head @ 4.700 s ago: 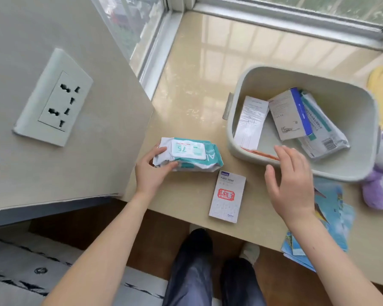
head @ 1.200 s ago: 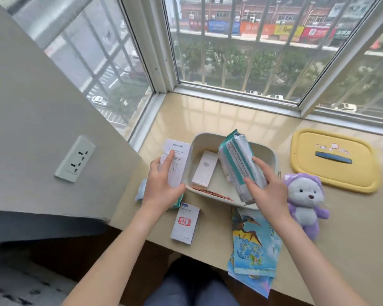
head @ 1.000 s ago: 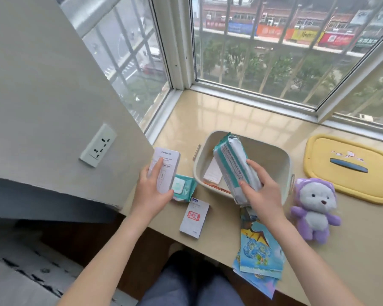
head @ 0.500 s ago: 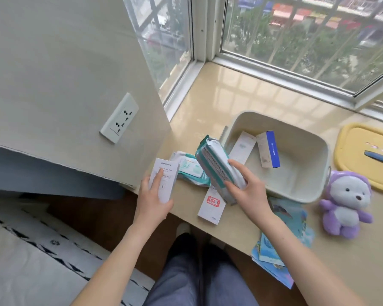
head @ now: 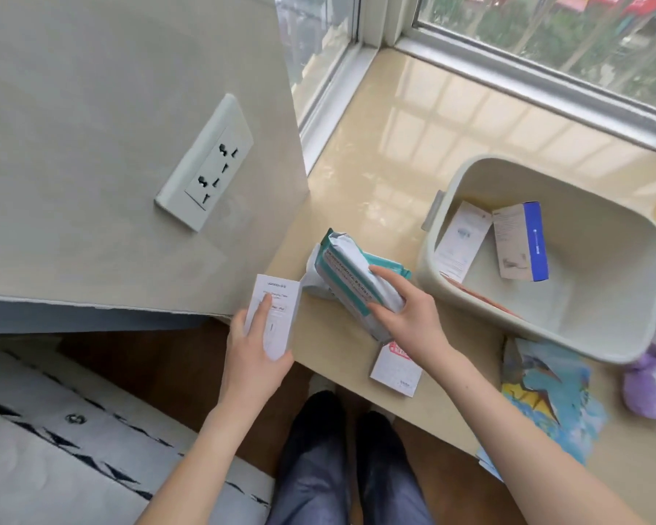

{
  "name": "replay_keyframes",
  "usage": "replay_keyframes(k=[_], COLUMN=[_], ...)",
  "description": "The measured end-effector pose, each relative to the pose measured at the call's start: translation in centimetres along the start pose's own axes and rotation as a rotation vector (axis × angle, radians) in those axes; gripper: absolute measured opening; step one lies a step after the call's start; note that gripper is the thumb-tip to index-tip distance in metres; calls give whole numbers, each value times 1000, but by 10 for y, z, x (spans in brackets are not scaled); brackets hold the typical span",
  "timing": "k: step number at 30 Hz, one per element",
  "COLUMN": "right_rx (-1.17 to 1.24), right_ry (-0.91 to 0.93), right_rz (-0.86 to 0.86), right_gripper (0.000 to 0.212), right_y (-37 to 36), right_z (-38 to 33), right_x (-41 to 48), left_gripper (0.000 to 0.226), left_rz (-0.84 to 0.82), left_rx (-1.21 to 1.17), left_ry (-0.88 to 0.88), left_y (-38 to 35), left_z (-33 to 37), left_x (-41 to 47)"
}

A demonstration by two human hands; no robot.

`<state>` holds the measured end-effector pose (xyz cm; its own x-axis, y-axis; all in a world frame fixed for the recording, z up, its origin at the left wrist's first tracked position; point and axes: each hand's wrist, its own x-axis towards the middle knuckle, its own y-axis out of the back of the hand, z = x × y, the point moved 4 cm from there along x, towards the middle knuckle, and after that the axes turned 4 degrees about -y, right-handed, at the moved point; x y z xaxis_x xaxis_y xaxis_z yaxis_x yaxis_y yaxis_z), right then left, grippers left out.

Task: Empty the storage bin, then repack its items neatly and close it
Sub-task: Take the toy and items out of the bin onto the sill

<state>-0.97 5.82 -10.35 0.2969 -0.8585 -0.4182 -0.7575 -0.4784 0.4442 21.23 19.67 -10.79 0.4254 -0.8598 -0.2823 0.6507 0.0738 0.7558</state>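
- Left hand [head: 256, 358] is bare, and its forearm is uncovered all the way down to the bottom edge, on the near side of the beige ledge [head: 394, 164].
- Right hand [head: 406, 316] is bare too, with an uncovered forearm that runs over the ledge's near edge.
- Trousers [head: 319, 479] are blue-grey cloth with soft lengthwise folds, darkening to near black closer to the ledge.
- A pale tip of footwear [head: 320, 382] shows just under the ledge's near edge, too small to tell its kind.
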Motion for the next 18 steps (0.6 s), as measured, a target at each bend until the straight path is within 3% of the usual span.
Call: replay_keyframes(k=[12, 18], right_rx=[-104, -421], right_ry=[55, 138], right_rz=[-188, -169], right_gripper=[49, 51], right_y=[-1, -2], right_z=[-13, -17], right_x=[52, 65], left_gripper=[94, 94], left_rz=[-32, -44], left_rx=[-38, -40], left_ry=[20, 18], left_y=[-10, -17], left_z=[-4, -3], left_x=[12, 14])
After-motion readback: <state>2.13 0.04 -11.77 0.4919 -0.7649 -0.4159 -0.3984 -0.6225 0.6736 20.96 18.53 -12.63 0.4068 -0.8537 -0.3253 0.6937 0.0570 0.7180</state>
